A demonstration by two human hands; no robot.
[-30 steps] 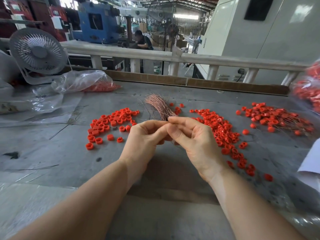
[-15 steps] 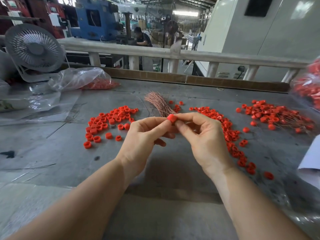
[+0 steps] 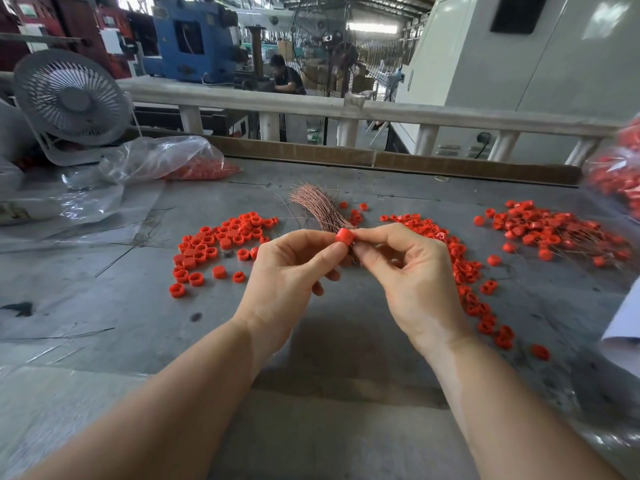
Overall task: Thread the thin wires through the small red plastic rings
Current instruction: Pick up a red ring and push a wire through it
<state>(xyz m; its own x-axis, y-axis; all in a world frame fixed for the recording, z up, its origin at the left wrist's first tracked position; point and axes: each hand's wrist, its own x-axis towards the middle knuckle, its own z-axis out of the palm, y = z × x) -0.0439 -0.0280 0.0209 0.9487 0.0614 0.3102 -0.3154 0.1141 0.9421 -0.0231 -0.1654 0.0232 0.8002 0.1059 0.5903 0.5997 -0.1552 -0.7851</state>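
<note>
Grey bench (image 3: pixel 104 306), white fan (image 3: pixel 71 98), blue machine (image 3: pixel 194 46).

No text, label or number here is legible.

Bright red rings (image 3: pixel 221 244) scatter over a dull grey table (image 3: pixel 104 299); the wire bundle (image 3: pixel 320 209) is coppery pink, the fan (image 3: pixel 71 98) pale grey, a far machine (image 3: pixel 194 39) blue

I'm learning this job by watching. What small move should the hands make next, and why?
Probably feed a wire end into the red ring. The left hand and right hand pinch it together just in front of the wire bundle; no wire visibly passes through it yet.
</note>
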